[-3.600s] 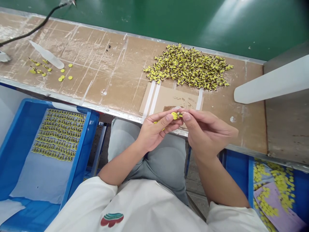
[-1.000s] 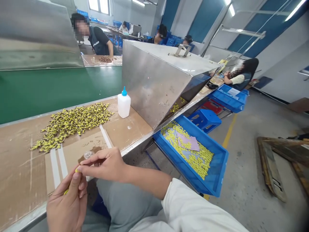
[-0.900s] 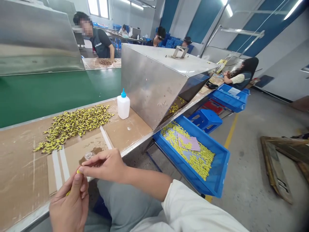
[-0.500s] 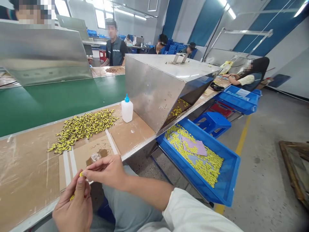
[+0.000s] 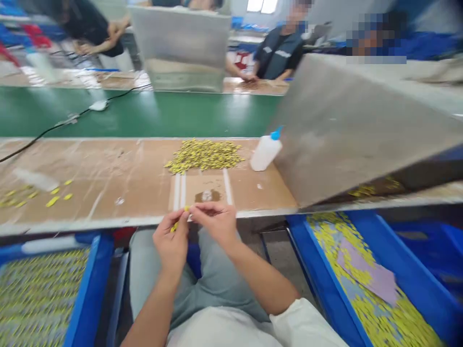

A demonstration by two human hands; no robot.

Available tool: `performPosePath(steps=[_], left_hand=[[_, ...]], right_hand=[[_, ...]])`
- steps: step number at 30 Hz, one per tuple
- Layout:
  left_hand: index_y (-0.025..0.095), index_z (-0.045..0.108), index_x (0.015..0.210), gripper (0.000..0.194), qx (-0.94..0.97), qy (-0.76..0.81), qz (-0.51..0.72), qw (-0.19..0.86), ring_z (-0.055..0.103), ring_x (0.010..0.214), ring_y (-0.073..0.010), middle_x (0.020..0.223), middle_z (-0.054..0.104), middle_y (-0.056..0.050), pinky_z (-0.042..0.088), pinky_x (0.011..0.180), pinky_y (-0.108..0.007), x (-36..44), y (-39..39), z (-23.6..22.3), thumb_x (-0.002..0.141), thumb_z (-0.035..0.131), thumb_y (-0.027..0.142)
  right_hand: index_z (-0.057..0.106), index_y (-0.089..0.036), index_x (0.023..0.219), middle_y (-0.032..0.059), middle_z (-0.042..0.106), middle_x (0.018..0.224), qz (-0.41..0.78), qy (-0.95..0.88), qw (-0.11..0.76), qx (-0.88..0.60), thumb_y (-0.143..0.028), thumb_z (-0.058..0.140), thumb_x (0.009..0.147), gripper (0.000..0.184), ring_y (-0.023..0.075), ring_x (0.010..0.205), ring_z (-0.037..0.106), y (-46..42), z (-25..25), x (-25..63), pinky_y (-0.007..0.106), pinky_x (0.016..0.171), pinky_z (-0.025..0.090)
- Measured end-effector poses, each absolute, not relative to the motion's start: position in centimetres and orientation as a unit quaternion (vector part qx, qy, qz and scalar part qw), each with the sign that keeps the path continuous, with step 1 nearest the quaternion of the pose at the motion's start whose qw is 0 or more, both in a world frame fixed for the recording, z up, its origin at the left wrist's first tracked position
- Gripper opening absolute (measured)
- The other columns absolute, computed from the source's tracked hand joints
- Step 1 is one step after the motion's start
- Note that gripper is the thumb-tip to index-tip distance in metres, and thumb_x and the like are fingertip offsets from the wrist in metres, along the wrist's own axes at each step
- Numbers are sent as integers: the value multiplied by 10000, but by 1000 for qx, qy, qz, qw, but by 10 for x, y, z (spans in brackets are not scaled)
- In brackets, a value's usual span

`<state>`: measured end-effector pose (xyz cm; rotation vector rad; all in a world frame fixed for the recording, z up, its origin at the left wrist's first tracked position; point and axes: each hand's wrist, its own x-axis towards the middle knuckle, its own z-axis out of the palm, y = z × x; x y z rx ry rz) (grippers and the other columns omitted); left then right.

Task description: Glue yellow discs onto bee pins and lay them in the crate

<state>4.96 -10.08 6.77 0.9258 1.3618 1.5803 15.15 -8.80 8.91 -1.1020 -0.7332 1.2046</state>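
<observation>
My left hand [image 5: 172, 238] is closed in a pinch on a small yellow piece [image 5: 187, 208]. Lower in the same hand, between the fingers, shows more yellow [image 5: 174, 226]. The fingers of my right hand [image 5: 218, 222] are pinched together right beside the yellow piece; what they hold, if anything, is too small to make out. Just beyond the hands, a cardboard sheet [image 5: 193, 185] with white tape strips carries a dark wet patch [image 5: 217, 196] and a small clear object [image 5: 207, 194]. Behind it lies a heap of small yellow-and-dark pieces [image 5: 206, 155].
A white bottle with a blue nozzle [image 5: 265, 153] stands beside a large metal box [image 5: 347, 125]. Blue trays of yellow pieces flank my legs, left [image 5: 85, 289] and right [image 5: 333, 294]. Loose yellow pieces [image 5: 53, 201] lie leftward. Co-workers sit beyond the green belt [image 5: 188, 108].
The view has swung left, bringing the left tray, loose pieces and black cable into sight. Both hands stay together at the yellow piece.
</observation>
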Motion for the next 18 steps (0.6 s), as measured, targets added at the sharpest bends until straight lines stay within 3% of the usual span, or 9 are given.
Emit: performPosePath(steps=[8, 18], left_hand=[[192, 762, 958, 229, 376, 488, 637, 463, 652, 691, -122, 824, 756, -45, 510, 677, -249, 35, -104, 74, 815, 783, 371], [210, 786, 906, 185, 385, 472, 661, 438, 696, 831, -168, 898, 775, -61, 530, 790, -305, 15, -100, 67, 826, 775, 377]], right_hand=[[800, -176, 804, 62, 766, 717, 470, -377, 627, -494, -381, 917, 647, 284, 194, 578, 734, -87, 85, 144, 297, 597, 658], [788, -169, 795, 45, 754, 684, 483, -383, 620, -486, -345, 922, 641, 270, 187, 563, 727, -80, 84, 124, 304, 593, 664]])
